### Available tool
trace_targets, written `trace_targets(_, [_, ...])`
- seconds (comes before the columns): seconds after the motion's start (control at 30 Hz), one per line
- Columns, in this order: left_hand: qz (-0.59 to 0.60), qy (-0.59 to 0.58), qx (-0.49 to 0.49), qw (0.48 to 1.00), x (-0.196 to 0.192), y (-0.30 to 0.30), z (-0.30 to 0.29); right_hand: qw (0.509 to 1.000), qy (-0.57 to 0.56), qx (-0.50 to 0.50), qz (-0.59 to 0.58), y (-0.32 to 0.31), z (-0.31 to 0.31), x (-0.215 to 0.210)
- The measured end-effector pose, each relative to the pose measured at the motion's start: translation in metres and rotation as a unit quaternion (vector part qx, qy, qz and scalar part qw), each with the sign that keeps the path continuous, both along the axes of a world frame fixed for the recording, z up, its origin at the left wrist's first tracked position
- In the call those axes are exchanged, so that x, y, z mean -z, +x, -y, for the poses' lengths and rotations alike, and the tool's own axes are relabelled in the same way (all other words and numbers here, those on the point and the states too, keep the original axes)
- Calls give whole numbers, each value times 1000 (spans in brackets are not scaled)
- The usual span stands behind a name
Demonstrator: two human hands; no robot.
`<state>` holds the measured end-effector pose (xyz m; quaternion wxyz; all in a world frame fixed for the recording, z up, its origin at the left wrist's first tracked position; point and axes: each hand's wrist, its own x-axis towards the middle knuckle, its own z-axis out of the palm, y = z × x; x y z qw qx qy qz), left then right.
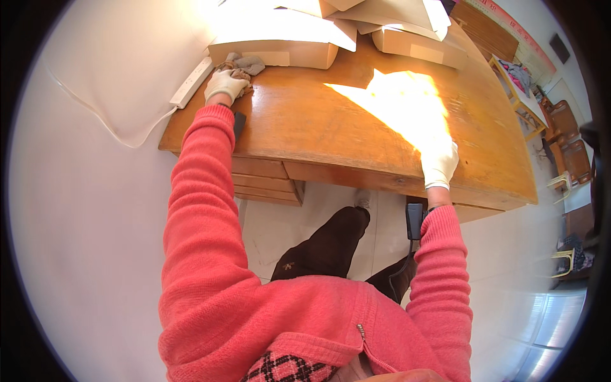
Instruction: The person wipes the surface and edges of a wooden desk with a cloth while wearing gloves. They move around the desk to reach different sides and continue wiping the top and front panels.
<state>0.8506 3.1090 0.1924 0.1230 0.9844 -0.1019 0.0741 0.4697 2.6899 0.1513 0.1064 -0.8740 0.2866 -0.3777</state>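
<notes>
My left hand, in a white glove, is at the far left of the wooden desk. Its fingers are closed on a crumpled brown cloth. Right behind that lies a bunched grey cloth. My right hand, gloved too, rests at the desk's near right edge. Bright sunlight washes out its fingers, so their pose and anything under them cannot be made out. A small black device is at my right wrist, and a dark one shows beside my left wrist.
A white power strip with a cord lies along the wall side of the desk. Open cardboard boxes stand at the back, another box to their right. Drawers sit below the desktop. Chairs and a table stand far right.
</notes>
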Motion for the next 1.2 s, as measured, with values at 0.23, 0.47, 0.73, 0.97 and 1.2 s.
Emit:
trace_targets(0.23, [26,-65,-33,997,0,-36,-14,1000,-5,8,6,2,-6,-7])
trace_targets(0.47, [27,-188,100,977,-7,-113,23,998,-10,46,-33,5,-12,-11])
trace_targets(0.73, [98,-195,311,925,-10,-238,114,999,-17,42,-12,4,-9,-6])
trace_targets(0.97, [113,-225,345,904,-5,-266,101,999,-19,27,-1,3,-1,-1])
trace_targets(1.2, [149,-177,97,968,3,-187,-46,998,-22,34,-39,3,3,2])
